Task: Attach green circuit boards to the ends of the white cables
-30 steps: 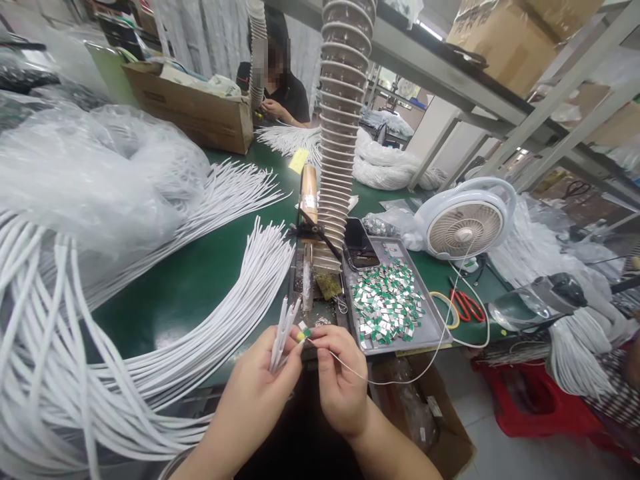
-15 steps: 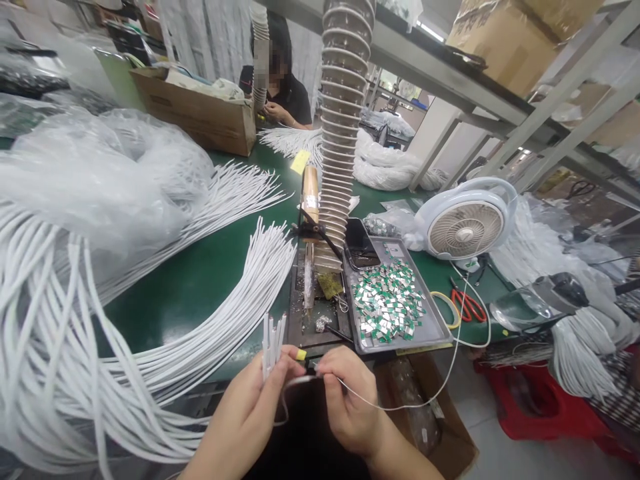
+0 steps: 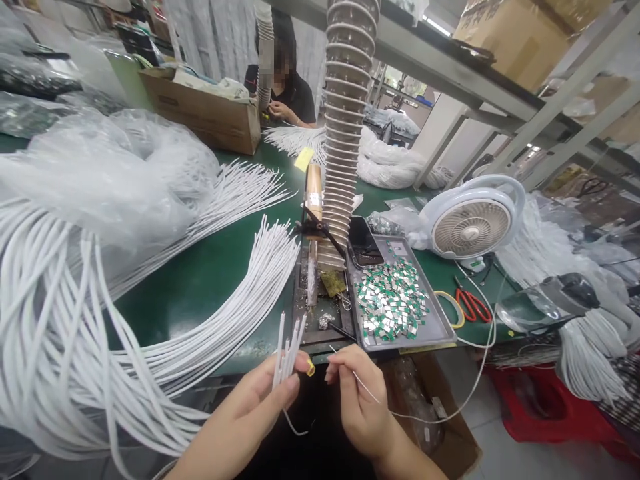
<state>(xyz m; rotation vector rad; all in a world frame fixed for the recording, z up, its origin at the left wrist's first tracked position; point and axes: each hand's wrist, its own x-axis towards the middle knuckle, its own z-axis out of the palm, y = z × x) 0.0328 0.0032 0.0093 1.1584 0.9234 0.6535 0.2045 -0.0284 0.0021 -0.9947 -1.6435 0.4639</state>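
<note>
My left hand (image 3: 240, 417) is shut on a small bunch of white cables (image 3: 287, 350), their cut ends pointing up. A small yellow piece (image 3: 311, 367) sits at my left thumb tip. A short loop of thin white wire (image 3: 293, 423) hangs below that hand. My right hand (image 3: 357, 400) pinches a thin white wire (image 3: 367, 387) between thumb and fingers, and the wire trails off to the right. The hands stand a little apart, just in front of the green workbench (image 3: 200, 293).
Great bundles of white cable (image 3: 60, 313) and plastic sheeting fill the left. A metal tray of green-and-silver pieces (image 3: 390, 300) lies ahead, beside a phone (image 3: 363, 241), a white fan (image 3: 473, 217) and red scissors (image 3: 470, 305). A co-worker (image 3: 285, 87) works at the far end.
My hands have moved apart, the right one drawing away from the left. The yellow piece now shows at my left thumb, and the view has shifted slightly.
</note>
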